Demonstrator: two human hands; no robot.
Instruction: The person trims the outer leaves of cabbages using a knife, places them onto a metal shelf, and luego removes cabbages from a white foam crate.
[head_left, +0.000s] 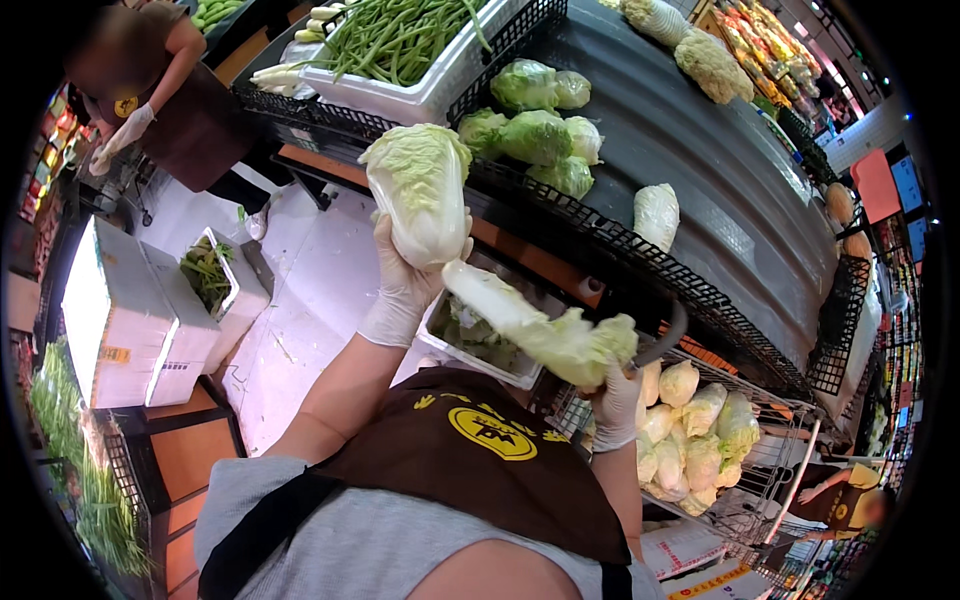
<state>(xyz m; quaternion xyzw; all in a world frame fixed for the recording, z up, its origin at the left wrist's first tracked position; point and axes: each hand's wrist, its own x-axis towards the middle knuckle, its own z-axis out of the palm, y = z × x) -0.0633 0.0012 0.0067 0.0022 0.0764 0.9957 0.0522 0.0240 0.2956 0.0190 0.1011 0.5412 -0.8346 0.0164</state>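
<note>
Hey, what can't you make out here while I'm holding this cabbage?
In the head view:
Cabbage: far side, turned from the camera.
Left hand: some fingertips, behind the cabbage.
White box: some contents, covered by the loose leaf.
Green bundles, lower left: cut off by the dark rim.

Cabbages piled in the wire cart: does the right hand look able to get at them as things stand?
Probably not without letting go: the right hand is taken up with a cabbage leaf. Otherwise the way looks free, with the cabbages uncovered just beside it.
</note>
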